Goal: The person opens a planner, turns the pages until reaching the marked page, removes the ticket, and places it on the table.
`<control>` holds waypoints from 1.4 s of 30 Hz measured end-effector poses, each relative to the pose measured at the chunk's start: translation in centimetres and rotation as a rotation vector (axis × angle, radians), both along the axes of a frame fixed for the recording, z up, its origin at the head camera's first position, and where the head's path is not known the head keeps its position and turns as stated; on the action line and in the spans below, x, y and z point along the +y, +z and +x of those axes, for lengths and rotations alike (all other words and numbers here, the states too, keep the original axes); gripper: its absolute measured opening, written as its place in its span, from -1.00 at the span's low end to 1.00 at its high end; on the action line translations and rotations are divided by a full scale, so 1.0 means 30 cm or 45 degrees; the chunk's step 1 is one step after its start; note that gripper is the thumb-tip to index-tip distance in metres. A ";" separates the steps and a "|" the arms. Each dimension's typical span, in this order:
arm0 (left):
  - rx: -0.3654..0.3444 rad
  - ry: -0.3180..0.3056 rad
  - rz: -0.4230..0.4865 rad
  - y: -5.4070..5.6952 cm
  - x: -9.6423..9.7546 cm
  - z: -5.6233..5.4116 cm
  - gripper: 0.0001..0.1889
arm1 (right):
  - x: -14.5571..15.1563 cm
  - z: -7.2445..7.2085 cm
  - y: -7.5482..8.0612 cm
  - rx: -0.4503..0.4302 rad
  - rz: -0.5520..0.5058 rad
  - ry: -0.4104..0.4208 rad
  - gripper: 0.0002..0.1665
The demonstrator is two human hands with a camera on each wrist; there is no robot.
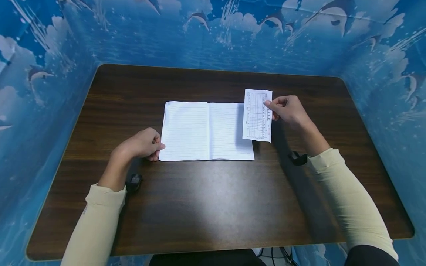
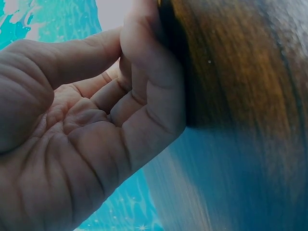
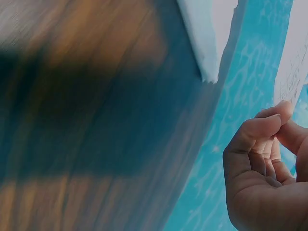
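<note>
An open lined notebook (image 1: 186,131) lies flat on the table, its two pages bare of writing. At its lower left corner, my left hand (image 1: 143,143) pinches the page edge between thumb and curled fingers. In the left wrist view that hand (image 2: 96,101) shows its thumb meeting the index finger, a pale patch of paper beyond. My right hand (image 1: 288,110) holds a small printed form (image 1: 257,115) by its right edge, above the notebook's right page. The form carries a ruled grid and casts a shadow. In the right wrist view, the thumb and index finger of the right hand (image 3: 264,163) grip its edge.
The dark wooden table (image 1: 213,207) has rounded corners. Blue cloth (image 1: 213,48) printed with dolphins surrounds it at the back and sides. A dark band (image 1: 297,159) sits at the right wrist, and a small black device (image 1: 134,183) at the left. Cables (image 1: 283,255) hang below the front edge.
</note>
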State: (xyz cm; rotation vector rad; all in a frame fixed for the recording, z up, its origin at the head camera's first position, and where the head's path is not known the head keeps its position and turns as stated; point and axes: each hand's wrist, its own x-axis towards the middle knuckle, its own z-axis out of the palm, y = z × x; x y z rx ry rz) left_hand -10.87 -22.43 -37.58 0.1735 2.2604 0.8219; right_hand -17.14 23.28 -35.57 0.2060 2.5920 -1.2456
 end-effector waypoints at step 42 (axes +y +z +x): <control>-0.015 0.007 -0.018 -0.002 -0.004 -0.005 -0.78 | -0.116 0.126 -0.127 0.003 0.336 0.157 -0.60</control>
